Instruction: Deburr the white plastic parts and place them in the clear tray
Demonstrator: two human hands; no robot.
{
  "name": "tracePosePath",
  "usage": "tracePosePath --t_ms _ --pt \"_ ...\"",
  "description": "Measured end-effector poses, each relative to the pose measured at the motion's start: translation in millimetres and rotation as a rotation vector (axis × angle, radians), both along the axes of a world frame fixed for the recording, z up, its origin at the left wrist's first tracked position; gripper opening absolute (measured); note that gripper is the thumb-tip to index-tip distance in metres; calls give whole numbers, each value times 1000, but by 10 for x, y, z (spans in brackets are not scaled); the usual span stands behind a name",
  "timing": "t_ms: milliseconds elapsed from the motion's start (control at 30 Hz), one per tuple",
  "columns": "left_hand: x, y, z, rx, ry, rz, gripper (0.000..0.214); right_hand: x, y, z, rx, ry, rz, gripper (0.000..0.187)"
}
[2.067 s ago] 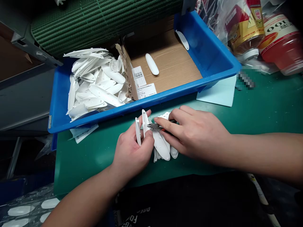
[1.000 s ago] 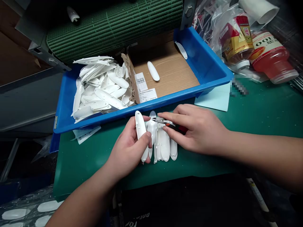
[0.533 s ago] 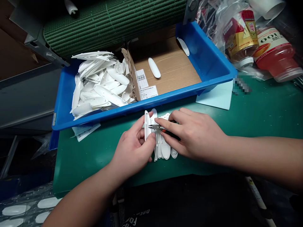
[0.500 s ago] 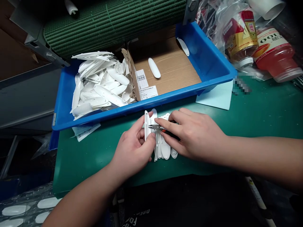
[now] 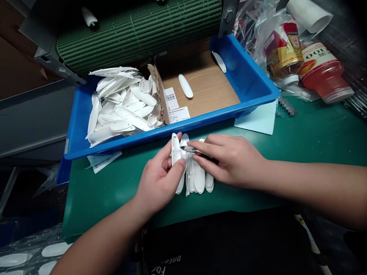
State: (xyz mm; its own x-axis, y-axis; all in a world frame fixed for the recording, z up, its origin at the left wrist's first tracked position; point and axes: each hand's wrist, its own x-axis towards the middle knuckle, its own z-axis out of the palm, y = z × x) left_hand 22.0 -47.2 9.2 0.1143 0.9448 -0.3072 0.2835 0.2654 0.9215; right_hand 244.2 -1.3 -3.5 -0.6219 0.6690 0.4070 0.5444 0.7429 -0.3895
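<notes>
My left hand curled firmly around a white plastic shell, my right hand closed on small side cutters, tips at the shell's edge, more shells just beyond at 3 o'clock, blue tray at 12 o'clock

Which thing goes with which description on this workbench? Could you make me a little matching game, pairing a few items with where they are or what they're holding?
Things:
1. left hand
2. right hand
3. heap of white plastic shells
4. red drink bottle

Places or states:
A. inside the blue plastic tray
B. holding small cutters
C. beyond the tray's right corner
D. holding a white plastic shell

Right pairs: 1-D, 2-B, 3-A, 4-C
</notes>
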Motion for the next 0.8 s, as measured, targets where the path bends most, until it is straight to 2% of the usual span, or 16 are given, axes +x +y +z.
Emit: tracePosePath --t_ms 67,133,267,433,500,600,700,800 --pt "-21 39 12 -51 4 -19 73 65 73 74 -66 55 -68 34" --pt "-43 79 38 -78 65 -57 75 145 150 172 -120 -8 -165 32" --pt "-74 138 94 -47 285 -144 79 299 234 298 -181 -378 -281 28" --pt "-96 164 60 39 433 -209 83 453 149 223 -220 -675 -351 34" --pt "-116 160 26 108 483 -238 82 462 58 233 -226 -668 -398 41" --pt "-174 136 3 188 623 -224 71 342 -160 364 -266 -498 -486 54" --pt "-241 100 -1 227 695 -177 63 60 -410 508 -479 -366 -536 71" --pt "-268 84 -29 244 687 -174 68 -288 -526 508 -624 -354 -547 91"
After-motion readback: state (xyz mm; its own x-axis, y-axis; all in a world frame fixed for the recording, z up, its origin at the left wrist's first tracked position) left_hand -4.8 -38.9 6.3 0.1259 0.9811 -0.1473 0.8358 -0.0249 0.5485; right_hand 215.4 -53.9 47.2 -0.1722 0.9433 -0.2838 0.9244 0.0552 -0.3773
